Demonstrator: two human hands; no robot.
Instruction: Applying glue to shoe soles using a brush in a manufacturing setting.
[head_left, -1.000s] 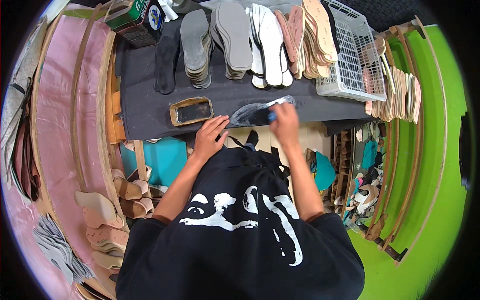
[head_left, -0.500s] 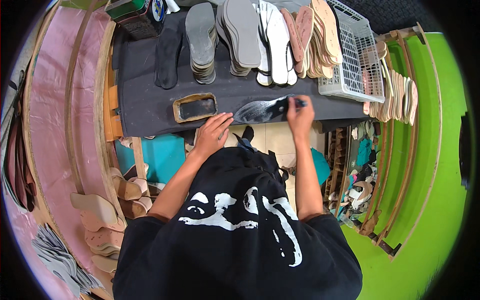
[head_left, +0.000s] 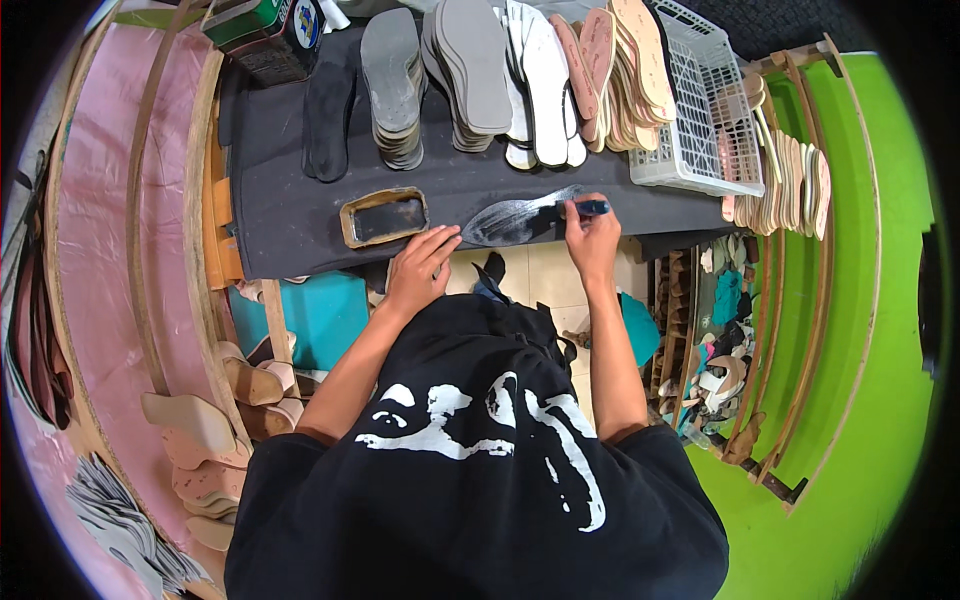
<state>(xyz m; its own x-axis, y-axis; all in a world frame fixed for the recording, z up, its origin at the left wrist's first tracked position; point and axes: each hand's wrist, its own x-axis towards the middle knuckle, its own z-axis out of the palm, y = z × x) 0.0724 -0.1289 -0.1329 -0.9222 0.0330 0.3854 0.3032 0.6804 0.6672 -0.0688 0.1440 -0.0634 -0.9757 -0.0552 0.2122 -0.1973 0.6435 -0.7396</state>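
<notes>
Black sole-shaped piece (head_left: 510,218), streaked whitish, seen from the head view: lying flat on my dark cloth-covered surface (head_left: 280,220), near its front edge, between my two hands.

Right hand (head_left: 592,235): mine, fingers closed around a dark-handled tool (head_left: 597,208), held at the right part of the piece; the tool's working end is hidden by my fingers.

Left hand (head_left: 422,268): mine, empty, fingers straight and close together, laid palm down over the front edge; fingertips at the left tip of the piece, though whether they touch it I cannot tell.

Shallow tan-rimmed tray (head_left: 347,230), dark inside: one, just beyond my left hand.

Soles along the back, left to right: black pair (head_left: 328,125), two grey stacks (head_left: 392,70), white stack (head_left: 545,90), pink and beige stacks (head_left: 640,55).

White plastic crate (head_left: 690,178): one, at the right end.
</notes>
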